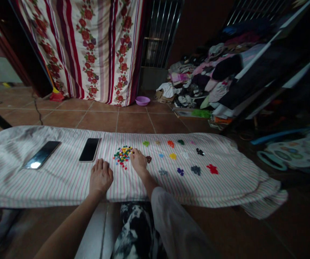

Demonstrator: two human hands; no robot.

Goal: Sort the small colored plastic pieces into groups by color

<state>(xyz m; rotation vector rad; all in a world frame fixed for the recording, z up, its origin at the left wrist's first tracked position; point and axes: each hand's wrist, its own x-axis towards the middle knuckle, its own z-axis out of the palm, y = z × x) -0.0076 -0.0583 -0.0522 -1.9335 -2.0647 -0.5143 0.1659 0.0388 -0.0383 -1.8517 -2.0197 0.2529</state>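
Note:
A mixed heap of small coloured pieces (pixel 121 155), too small to name by kind, lies on a striped cloth (pixel 68 183). My right hand (pixel 138 162) is at the heap's right edge, with thumb and fingertips pinched together; what lies between them is hidden. My left hand (pixel 101 177) rests palm down on the cloth, left of the heap, holding nothing. Right of my right hand are single-colour clusters, among them brown pieces (pixel 148 159), yellow pieces (pixel 173 156), orange pieces (pixel 170 144), dark grey pieces (pixel 196 170) and red pieces (pixel 212 169).
Two phones, a nearer one (pixel 89 150) and a farther one (pixel 43 154), lie on the cloth to the left. On the tiled floor beyond stand a purple basin (pixel 142 101) and a red dustpan (pixel 56 96). A heap of clothes (pixel 206 77) fills the back right.

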